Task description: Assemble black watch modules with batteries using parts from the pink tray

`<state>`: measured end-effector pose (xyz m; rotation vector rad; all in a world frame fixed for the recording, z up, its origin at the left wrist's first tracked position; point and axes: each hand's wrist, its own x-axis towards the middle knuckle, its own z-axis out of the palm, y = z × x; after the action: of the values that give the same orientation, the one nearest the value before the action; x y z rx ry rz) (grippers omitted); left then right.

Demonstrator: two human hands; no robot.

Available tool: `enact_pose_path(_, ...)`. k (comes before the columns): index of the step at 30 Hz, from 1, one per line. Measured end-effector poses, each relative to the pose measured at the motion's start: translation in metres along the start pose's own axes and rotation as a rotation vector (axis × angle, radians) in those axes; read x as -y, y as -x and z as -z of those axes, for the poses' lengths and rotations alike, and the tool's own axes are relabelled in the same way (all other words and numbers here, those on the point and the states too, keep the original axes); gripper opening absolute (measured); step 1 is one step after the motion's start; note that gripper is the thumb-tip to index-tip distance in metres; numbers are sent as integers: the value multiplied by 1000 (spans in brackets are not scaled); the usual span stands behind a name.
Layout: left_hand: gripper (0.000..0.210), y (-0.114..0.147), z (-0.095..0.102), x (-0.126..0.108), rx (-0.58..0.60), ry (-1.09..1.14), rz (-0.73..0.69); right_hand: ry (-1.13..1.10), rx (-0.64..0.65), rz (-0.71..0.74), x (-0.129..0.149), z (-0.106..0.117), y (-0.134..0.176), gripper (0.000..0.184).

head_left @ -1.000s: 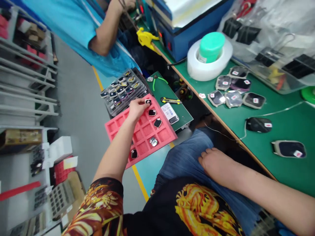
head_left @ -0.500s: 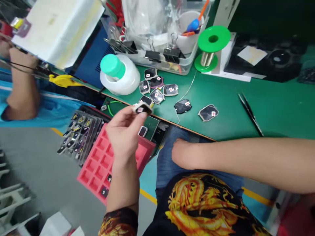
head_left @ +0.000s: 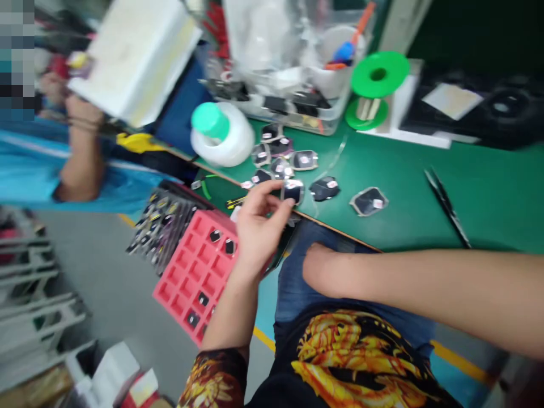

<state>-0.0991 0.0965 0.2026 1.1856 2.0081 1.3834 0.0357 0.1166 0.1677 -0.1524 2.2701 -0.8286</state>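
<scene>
My left hand pinches a smartwatch case between thumb and fingers at the table's front edge. Its dark face bears a small white-and-red sticker. Just behind it lies a cluster of several similar watch cases. To its right are a dark watch part with a sticker and a light-framed watch case. My right hand rests low over my lap, its fingers hidden. Beneath my left forearm is a red foam tray with square pockets, a few holding small dark pieces.
Tweezers lie on the green table. Behind stand a white bottle with a green cap, a clear bin and a green wire spool. Left are stacked clear trays and another person's arm.
My left hand has moved right with the watch case, from beside the cluster to the table edge near the dark part. The view has shifted and blurred. My right hand stays at my lap.
</scene>
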Motion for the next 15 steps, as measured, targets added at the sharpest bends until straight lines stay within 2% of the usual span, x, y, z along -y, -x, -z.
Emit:
enact_pose_path(1,32,3,-3,1,-8,10,-28,88,47,-16,3,3,6,5)
enact_pose_path(4,23,5,-13,6,-19,97,-171,287,82,-41,4,11,18,24)
enact_pose_path(7,24,3,-14,11,-53,120,-224,335,103,-72,-2,17,15,31)
enact_pose_path(9,25,11,-8,14,-113,128,-234,338,135,-82,-3,18,12,31)
enact_pose_path(12,19,34,17,29,-225,61,-209,349,109,-98,-3,17,11,34)
enact_pose_path(15,11,55,64,65,-302,-175,-105,348,98,-89,-3,17,14,33)
